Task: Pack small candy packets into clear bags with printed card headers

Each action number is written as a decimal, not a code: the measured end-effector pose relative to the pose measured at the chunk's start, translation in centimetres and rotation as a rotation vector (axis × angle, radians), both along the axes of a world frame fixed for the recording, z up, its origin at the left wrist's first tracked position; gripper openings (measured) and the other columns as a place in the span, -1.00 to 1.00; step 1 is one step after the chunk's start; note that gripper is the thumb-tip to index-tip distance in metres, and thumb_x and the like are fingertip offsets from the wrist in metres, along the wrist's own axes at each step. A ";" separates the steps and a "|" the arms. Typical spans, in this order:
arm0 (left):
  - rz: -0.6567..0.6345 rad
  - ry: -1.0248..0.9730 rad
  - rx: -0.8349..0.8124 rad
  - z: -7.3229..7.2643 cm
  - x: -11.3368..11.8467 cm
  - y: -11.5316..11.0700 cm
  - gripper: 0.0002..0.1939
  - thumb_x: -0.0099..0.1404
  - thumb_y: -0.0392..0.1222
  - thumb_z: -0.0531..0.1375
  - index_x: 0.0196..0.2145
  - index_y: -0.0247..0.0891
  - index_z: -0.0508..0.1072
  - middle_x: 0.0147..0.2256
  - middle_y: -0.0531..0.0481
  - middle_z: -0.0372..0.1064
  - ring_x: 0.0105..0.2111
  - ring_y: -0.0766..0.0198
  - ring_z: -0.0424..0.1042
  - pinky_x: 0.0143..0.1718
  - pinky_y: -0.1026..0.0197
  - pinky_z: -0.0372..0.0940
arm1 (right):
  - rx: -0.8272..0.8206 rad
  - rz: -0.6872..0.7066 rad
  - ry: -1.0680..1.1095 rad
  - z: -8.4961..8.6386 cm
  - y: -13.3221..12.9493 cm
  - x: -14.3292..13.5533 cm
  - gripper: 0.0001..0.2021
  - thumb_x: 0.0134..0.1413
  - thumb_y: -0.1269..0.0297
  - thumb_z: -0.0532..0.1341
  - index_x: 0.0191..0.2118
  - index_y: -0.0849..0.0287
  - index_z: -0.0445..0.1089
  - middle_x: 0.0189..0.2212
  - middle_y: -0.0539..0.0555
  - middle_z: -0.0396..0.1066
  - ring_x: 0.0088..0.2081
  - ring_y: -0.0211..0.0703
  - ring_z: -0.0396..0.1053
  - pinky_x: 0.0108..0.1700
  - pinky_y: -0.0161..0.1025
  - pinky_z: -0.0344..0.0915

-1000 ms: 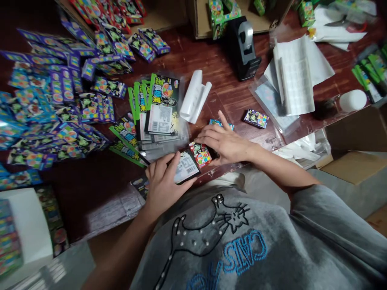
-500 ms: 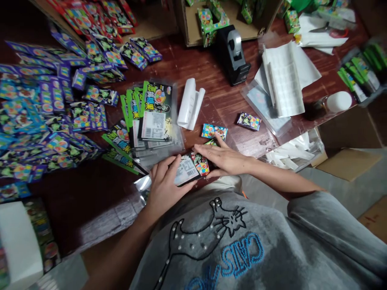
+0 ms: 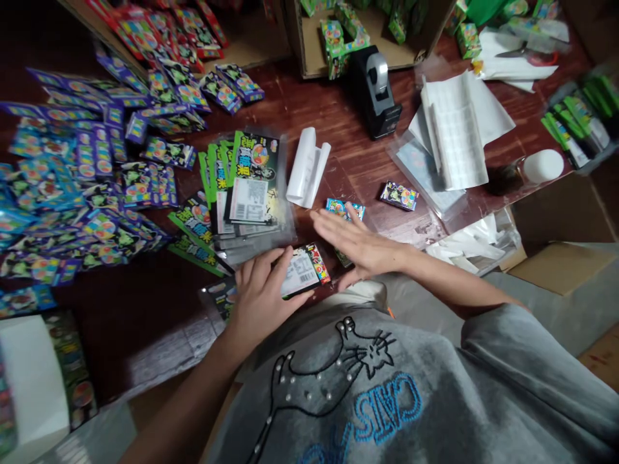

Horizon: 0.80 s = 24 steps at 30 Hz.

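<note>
My left hand (image 3: 258, 299) grips a flat black pouch with a white label (image 3: 298, 274), thumb on the near edge and fingers over the top. At the pouch's right end lies a small red candy box (image 3: 319, 263), apparently inside its mouth. My right hand (image 3: 365, 248) is open, its fingers stretched out just right of the red box. Below that hand, a dark and green box (image 3: 344, 258) is mostly hidden. A blue candy box (image 3: 345, 207) shows just past its fingertips. A purple candy box (image 3: 399, 196) lies farther right.
More labelled pouches (image 3: 251, 187) are stacked beyond my left hand, beside a curled white paper (image 3: 308, 169). Purple and blue boxes (image 3: 97, 193) heap at left. A tape dispenser (image 3: 377, 93), label sheets (image 3: 454, 129) and a white-capped bottle (image 3: 543, 166) stand behind and right.
My right hand has come off the red box and shifted slightly away, with its fingers straighter. The red box sits a little farther left against the pouch. My left hand keeps its grip.
</note>
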<state>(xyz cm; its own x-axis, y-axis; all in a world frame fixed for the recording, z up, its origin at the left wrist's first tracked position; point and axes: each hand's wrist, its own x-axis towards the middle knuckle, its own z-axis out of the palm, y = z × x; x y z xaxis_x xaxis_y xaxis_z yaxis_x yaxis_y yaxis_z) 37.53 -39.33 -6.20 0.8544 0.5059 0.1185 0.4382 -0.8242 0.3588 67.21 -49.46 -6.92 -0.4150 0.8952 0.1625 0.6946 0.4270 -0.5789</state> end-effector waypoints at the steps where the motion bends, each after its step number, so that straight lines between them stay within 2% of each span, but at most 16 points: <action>1: 0.010 0.017 0.013 -0.1 -0.2 0.0 -0.08 0.31 0.18 0.43 0.47 -0.19 0.25 0.21 -0.35 0.43 0.17 -0.27 0.41 0.19 -0.17 0.25 | -0.006 -0.011 -0.034 0.2 -0.1 0.9 0.23 0.30 -0.19 0.36 0.64 0.14 -0.54 0.61 0.43 -0.19 0.64 0.34 -0.35 0.53 0.48 -0.69; 5: 0.044 0.039 0.025 -0.2 -0.3 0.1 -0.09 0.30 0.19 0.44 0.45 -0.21 0.28 0.21 -0.36 0.43 0.17 -0.28 0.42 0.18 -0.18 0.25 | -0.047 0.024 -0.139 1.1 -0.1 3.4 -0.06 0.23 0.05 0.38 0.59 0.14 -0.01 0.45 0.33 0.28 0.58 0.38 -0.07 0.47 0.58 -0.77; 8: 0.044 0.001 0.035 0.4 0.2 -0.1 -0.12 0.30 0.16 0.44 0.42 -0.24 0.32 0.20 -0.37 0.43 0.16 -0.29 0.43 0.19 -0.19 0.26 | -0.034 0.033 -0.098 1.9 0.5 2.8 -0.22 0.19 0.10 0.38 0.46 0.19 0.22 0.31 0.31 0.42 0.47 0.32 0.17 0.48 0.58 -0.75; 14: 0.044 -0.138 -0.016 1.0 1.1 -0.6 -0.11 0.30 0.08 0.45 0.46 -0.13 0.26 0.20 -0.28 0.42 0.16 -0.17 0.47 0.23 -0.13 0.31 | -0.015 0.130 -0.018 3.0 2.6 0.6 -0.29 0.20 0.07 0.43 0.40 0.16 0.32 0.27 0.25 0.43 0.30 0.25 0.37 0.53 0.57 -0.60; 18: 0.107 -0.124 -0.045 0.7 2.1 -0.5 -0.09 0.26 0.08 0.48 0.45 -0.16 0.29 0.20 -0.31 0.41 0.18 -0.21 0.45 0.25 -0.17 0.33 | -0.027 0.175 -0.012 3.4 4.2 0.7 -0.31 0.31 0.05 0.41 0.43 0.20 0.29 0.33 0.30 0.39 0.39 0.23 0.32 0.58 0.49 -0.44; 20: 0.183 -0.141 -0.067 0.8 2.8 -0.2 -0.03 0.19 0.10 0.53 0.44 -0.16 0.30 0.21 -0.32 0.38 0.22 -0.25 0.42 0.28 -0.23 0.32 | -0.022 0.134 0.030 3.7 4.7 1.1 -0.30 0.37 0.01 0.36 0.46 0.23 0.24 0.42 0.36 0.28 0.48 0.23 0.20 0.58 0.48 -0.33; 22: 0.285 -0.221 -0.123 1.0 3.5 0.2 0.00 0.16 0.13 0.55 0.44 -0.14 0.29 0.22 -0.31 0.36 0.26 -0.25 0.39 0.31 -0.26 0.32 | -0.010 0.034 0.100 4.0 4.8 1.5 -0.28 0.38 -0.06 0.35 0.45 0.25 0.23 0.47 0.40 0.20 0.52 0.24 0.14 0.58 0.45 -0.17; 24: 0.390 -0.342 -0.256 1.2 4.4 0.7 -0.12 0.29 0.12 0.47 0.44 -0.13 0.28 0.20 -0.28 0.37 0.21 -0.15 0.44 0.27 -0.22 0.38 | -0.003 -0.076 0.205 4.1 4.6 1.5 -0.28 0.36 -0.14 0.35 0.40 0.23 0.29 0.39 0.38 0.32 0.44 0.21 0.29 0.53 0.33 0.10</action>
<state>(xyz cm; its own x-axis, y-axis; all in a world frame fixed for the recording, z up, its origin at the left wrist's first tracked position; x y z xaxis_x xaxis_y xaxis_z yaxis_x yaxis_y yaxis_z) 41.95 -38.67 -5.00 0.5339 0.8245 0.1877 0.5162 -0.4936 0.6999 68.69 -44.84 -2.79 -0.3052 0.9231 0.2341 0.5922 0.3765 -0.7124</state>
